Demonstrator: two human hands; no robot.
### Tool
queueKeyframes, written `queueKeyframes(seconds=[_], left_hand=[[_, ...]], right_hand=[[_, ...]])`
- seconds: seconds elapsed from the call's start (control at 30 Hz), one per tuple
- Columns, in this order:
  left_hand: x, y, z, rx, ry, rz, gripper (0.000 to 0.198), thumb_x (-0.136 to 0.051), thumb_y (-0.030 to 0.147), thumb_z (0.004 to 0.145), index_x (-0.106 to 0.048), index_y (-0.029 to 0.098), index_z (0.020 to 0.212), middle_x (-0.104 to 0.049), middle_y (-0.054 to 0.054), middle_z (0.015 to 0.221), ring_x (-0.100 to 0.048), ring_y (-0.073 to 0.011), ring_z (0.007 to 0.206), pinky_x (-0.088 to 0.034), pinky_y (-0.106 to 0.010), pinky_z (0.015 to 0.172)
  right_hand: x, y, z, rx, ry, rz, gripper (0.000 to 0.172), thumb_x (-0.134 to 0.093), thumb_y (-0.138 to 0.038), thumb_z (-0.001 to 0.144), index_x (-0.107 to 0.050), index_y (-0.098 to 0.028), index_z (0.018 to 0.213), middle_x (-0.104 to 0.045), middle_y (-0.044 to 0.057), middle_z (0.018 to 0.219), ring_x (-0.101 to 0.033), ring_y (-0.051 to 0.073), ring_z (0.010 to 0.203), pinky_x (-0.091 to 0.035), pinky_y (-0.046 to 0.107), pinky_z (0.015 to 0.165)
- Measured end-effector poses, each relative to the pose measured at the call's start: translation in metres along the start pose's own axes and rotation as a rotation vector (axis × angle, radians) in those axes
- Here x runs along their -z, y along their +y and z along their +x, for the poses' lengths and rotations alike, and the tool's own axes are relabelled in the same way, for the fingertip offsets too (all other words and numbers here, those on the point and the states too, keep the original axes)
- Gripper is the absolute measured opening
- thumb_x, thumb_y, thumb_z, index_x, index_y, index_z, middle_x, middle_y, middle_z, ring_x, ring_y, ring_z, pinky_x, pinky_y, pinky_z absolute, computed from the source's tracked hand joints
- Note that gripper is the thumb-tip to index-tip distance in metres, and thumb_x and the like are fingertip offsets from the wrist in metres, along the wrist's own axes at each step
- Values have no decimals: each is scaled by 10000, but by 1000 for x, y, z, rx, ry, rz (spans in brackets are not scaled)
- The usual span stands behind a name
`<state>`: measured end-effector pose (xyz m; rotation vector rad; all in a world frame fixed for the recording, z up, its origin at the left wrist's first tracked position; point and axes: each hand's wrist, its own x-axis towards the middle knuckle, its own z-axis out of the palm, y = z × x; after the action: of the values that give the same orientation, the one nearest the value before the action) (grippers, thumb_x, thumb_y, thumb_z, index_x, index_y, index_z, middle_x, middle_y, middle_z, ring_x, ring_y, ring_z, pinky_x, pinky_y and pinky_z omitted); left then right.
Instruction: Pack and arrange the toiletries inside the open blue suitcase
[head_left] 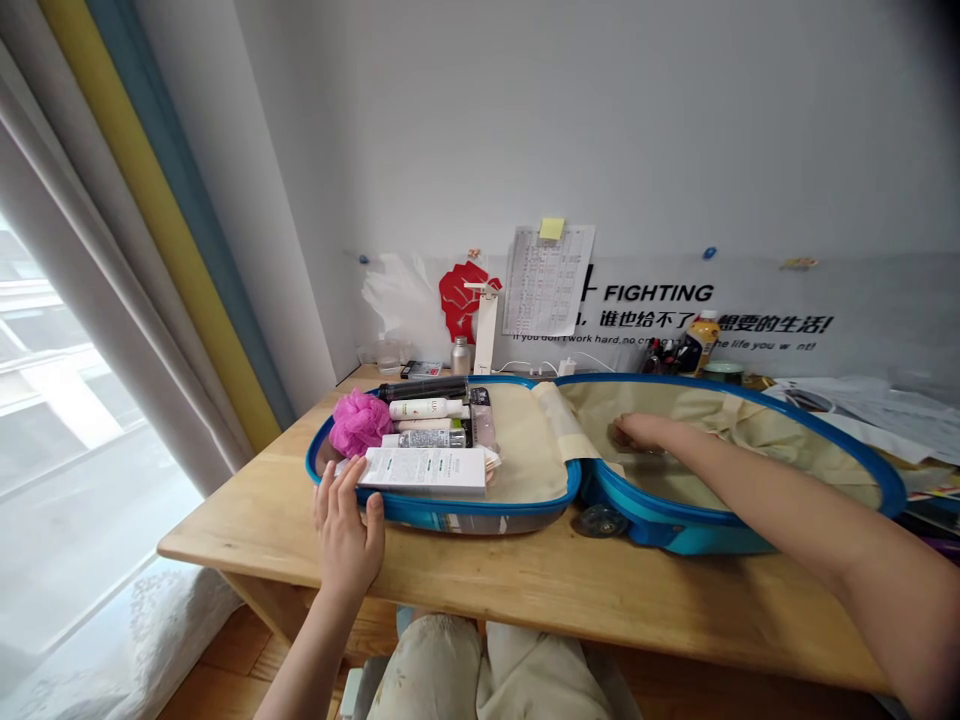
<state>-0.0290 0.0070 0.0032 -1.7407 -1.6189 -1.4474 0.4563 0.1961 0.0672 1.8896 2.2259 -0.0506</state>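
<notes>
Head camera view: I am watching from afar as a blue suitcase [694, 538] is lying spread open on a wooden desk [465, 585], its two halves sitting side by side. The person's left hand [351, 530] is resting at the near edge of the left half, fingers loosely extended and thumb standing apart, fingertips lying over the rim by the left end of a white box [427, 470]; it is touching rather than gripping. The right hand [637, 432] is resting inside the right half, over the beige lining, its fingers curling; I am unable to tell from here how far they are closing or whether they are holding anything.

In the left half, the white box is lying nearest the front rim. Behind it a silvery labelled bottle [431, 439] and a white bottle [426, 408] are lying crosswise, with a pink bath puff [360, 423] sitting to their left and a long dark item [426, 388] lying along the far side. A suitcase wheel [602, 520] is showing between the halves.

Beyond, a white lamp [486, 330] is standing near the wall, where a printed sheet [549, 285] is hanging over a banner reading "FIGHTING" [658, 293]. Loose papers [840, 412] are lying at the right.
</notes>
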Motion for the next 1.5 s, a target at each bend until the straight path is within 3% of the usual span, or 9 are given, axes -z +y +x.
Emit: queueKeyframes(seconds=[0.17,0.53,0.63,0.77,0.87,0.97,1.2,1.33,1.5], left_hand=[[0,0,0,-11,7,3,416,-375,340,992,-469,188,1367,-581,-127,1328,-296,-289,1453,-238,-498,1177],[0,1,1,-3,6,2,411,-380,337,990,-473,181,1359,-582,-137,1329,-295,-292,1451,-244,-505,1172],[0,1,1,-1,9,1,405,-382,334,990,-480,187,1355,-585,-133,1327,-303,-290,1447,-247,-504,1170],[0,0,0,2,3,-6,409,-383,333,989,-477,189,1360,-582,-130,1332,-298,-290,1450,-249,-506,1169],[-1,1,1,7,-1,-13,419,-376,340,991,-470,191,1371,-575,-131,1344,-286,-291,1456,-241,-513,1174],[-1,2,1,16,0,-13,419,-372,345,992,-472,197,1371,-571,-130,1351,-288,-290,1455,-236,-519,1175],[0,0,0,4,-16,-3,427,-378,336,988,-458,184,1379,-566,-133,1352,-279,-289,1460,-243,-515,1177],[1,0,0,6,-19,-5,429,-384,326,985,-458,184,1383,-565,-132,1355,-274,-289,1463,-239,-515,1182],[0,1,0,6,-20,-7,429,-384,319,986,-456,180,1385,-565,-134,1354,-273,-286,1463,-237,-512,1184]], right_hand=[[0,-7,-1,-45,-127,-46,379,-595,-393,909,-594,-165,1211,-601,105,1237,-604,195,1076,-527,403,914],[8,-18,-7,-79,-96,49,363,-586,-395,915,-597,-183,1209,-601,100,1241,-604,189,1073,-528,392,910],[26,-19,-9,-72,-18,108,348,-575,-401,921,-602,-184,1192,-611,90,1217,-610,175,1040,-535,388,894],[70,-29,-19,-37,193,212,305,-502,-420,943,-634,-162,1039,-676,64,983,-639,157,845,-524,319,770],[102,-60,-31,74,313,301,343,-405,-433,947,-638,-189,1007,-705,67,919,-642,160,770,-476,267,687],[118,-111,-37,244,299,359,353,-437,-449,915,-643,-202,1059,-724,49,951,-641,142,780,-457,242,682],[103,-219,-11,505,127,280,156,-606,-305,827,-706,-194,871,-726,18,810,-615,117,707,-419,210,658],[89,-237,4,535,104,197,110,-643,-264,811,-703,-172,813,-721,41,812,-600,127,717,-418,221,661],[79,-238,12,511,87,133,216,-612,-352,885,-665,-149,939,-689,44,929,-611,126,802,-496,298,763]])
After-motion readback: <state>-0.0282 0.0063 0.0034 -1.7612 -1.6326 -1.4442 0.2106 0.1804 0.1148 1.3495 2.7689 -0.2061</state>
